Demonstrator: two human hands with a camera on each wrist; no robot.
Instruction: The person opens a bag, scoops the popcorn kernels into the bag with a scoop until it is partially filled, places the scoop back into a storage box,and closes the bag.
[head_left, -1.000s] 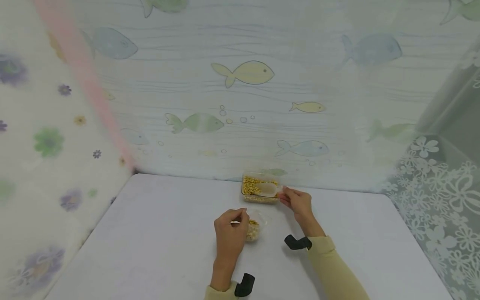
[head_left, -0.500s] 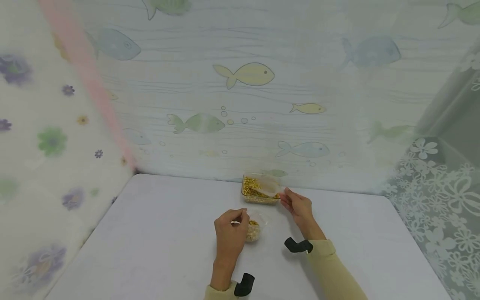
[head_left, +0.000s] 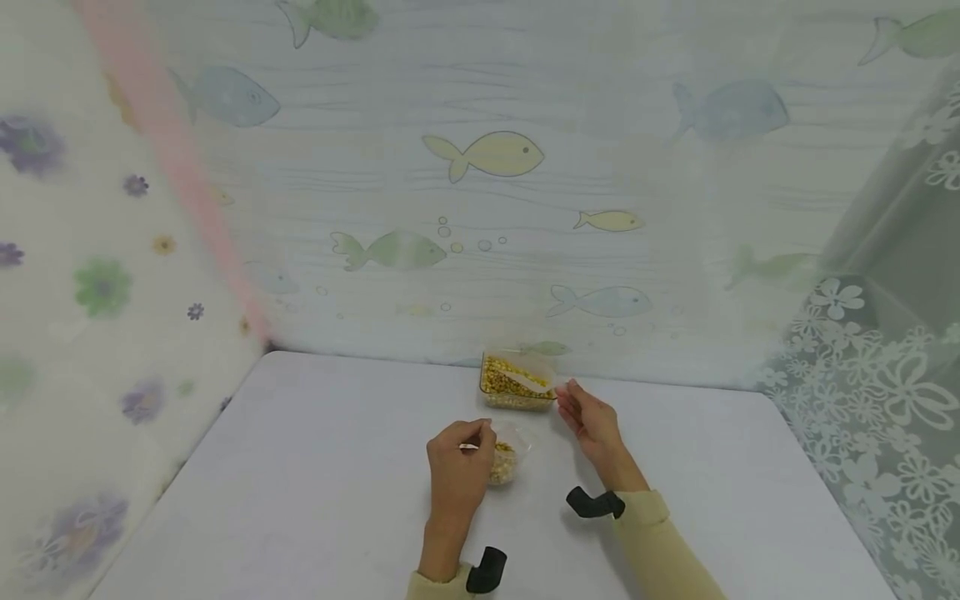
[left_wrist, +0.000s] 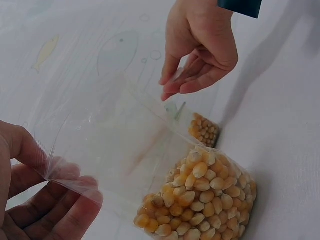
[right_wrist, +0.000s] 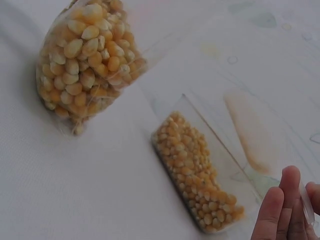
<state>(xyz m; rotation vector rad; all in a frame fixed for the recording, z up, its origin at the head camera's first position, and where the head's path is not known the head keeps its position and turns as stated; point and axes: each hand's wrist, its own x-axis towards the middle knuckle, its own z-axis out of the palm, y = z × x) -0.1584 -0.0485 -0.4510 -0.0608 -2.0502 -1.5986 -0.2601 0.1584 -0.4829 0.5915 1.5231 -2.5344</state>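
Note:
My left hand [head_left: 461, 467] pinches the mouth edge of a clear plastic bag [left_wrist: 95, 125], its other fingers loosely bent beneath. Corn kernels [left_wrist: 200, 195] fill the lower part of the bag, which stands on the table. Farther back is a clear rectangular container [head_left: 517, 404] holding more corn kernels [right_wrist: 185, 165]. My right hand [head_left: 596, 425], at the container's right end, grips the thin handle of a whitish translucent scoop [right_wrist: 247, 132]. In the head view the scoop's bowl overlaps the kernels in the container, tilted on its side.
The white table [head_left: 330, 467] ends at a fish-patterned curtain [head_left: 405, 292] right behind the container. A flowered curtain [head_left: 101, 287] flanks the left side and a lace one [head_left: 870, 400] the right. A black curved piece [head_left: 595, 502] sits at each wrist.
The scoop has tipped up from lying flat on the kernels to standing on its side, and my right hand has turned slightly with it. My left hand keeps its hold on the bag.

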